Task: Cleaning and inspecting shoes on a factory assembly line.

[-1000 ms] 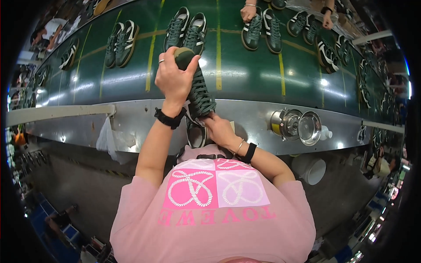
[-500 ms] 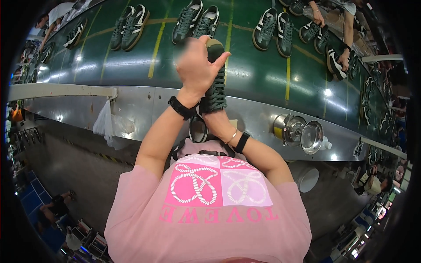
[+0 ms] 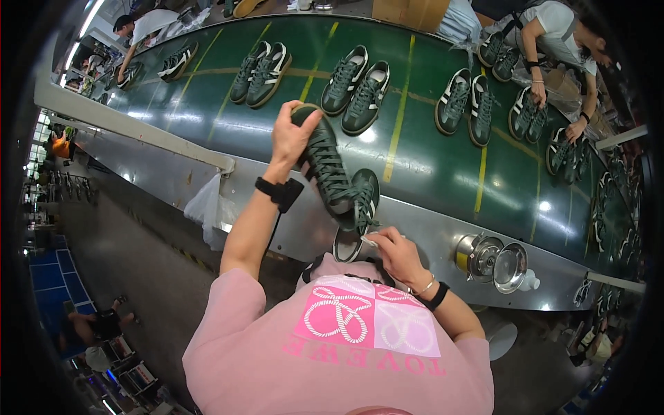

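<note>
My left hand [image 3: 289, 138] is closed around the toe of a dark green lace-up sneaker [image 3: 326, 166], which slants with its heel toward me. A second green sneaker [image 3: 365, 197] lies partly behind it on the belt's metal edge, its pale-lined opening nearest my body. Beside that opening, my right hand [image 3: 401, 257] pinches a small white piece [image 3: 369, 241], perhaps cloth or paper; its exact kind is too small to tell.
Pairs of similar sneakers [image 3: 356, 90] stand along the green conveyor belt [image 3: 422, 162]. A metal pot [image 3: 478, 256] with a tilted lid [image 3: 510, 268] sits right on the steel ledge. A plastic bag [image 3: 206, 207] hangs left below a pale bar [image 3: 131, 124]. A co-worker [image 3: 553, 41] handles shoes across the belt.
The view has shifted, showing more of the far side. My right hand has left the held sneaker and moved down to the right; the sneaker now tilts left, revealing the second one.
</note>
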Action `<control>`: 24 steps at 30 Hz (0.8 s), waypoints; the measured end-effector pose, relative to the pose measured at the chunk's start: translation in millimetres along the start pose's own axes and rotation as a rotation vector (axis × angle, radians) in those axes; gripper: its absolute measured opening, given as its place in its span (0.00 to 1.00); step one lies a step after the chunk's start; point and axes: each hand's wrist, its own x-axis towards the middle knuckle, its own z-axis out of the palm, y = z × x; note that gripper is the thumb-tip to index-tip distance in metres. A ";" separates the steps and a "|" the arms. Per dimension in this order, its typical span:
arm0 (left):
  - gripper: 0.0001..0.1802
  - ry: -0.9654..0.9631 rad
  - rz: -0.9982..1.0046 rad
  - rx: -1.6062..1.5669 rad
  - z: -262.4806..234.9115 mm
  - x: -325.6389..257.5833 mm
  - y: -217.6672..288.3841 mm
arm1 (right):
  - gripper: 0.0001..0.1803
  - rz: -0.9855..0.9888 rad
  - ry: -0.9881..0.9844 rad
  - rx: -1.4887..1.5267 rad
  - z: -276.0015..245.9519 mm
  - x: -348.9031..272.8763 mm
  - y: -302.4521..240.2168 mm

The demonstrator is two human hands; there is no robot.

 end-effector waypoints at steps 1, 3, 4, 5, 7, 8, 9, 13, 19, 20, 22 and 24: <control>0.24 -0.054 0.001 -0.077 -12.4 9.0 -15.4 | 0.18 0.017 0.057 0.047 -1.4 -7.4 3.3; 0.25 -0.168 -0.122 -0.115 -26.8 13.6 -24.6 | 0.17 0.100 0.156 0.092 -1.3 -21.9 13.9; 0.23 -0.201 -0.145 -0.092 -29.2 10.4 -30.3 | 0.16 0.185 0.249 0.147 -1.5 -28.3 19.1; 0.23 -0.226 -0.149 -0.057 -28.7 5.4 -47.8 | 0.16 0.169 0.257 0.142 -0.6 -32.9 24.1; 0.27 -0.365 -0.200 0.067 -18.8 -11.7 -89.5 | 0.15 0.292 0.335 0.188 2.5 -35.9 33.3; 0.32 -0.442 -0.280 -0.049 -2.4 -29.4 -101.0 | 0.14 0.326 0.346 0.190 2.1 -37.5 35.3; 0.39 -0.522 -0.190 -0.047 1.4 -44.8 -151.6 | 0.14 0.274 0.339 0.209 6.4 -32.7 36.0; 0.48 -0.741 -0.217 0.223 35.3 -111.4 -181.1 | 0.14 0.268 0.329 0.249 11.5 -26.8 35.6; 0.28 -0.537 -0.163 0.456 5.0 -155.6 -66.9 | 0.13 0.252 0.326 0.224 15.3 -25.4 40.5; 0.29 -0.524 -0.141 0.515 0.2 -168.5 -57.1 | 0.13 0.257 0.322 0.221 16.2 -25.0 41.1; 0.35 -0.575 -0.126 0.640 -5.2 -196.5 -41.6 | 0.13 0.282 0.308 0.229 17.5 -24.5 43.5; 0.48 -0.726 -0.157 0.733 -3.9 -224.3 -44.6 | 0.13 0.265 0.350 0.231 18.4 -27.6 47.7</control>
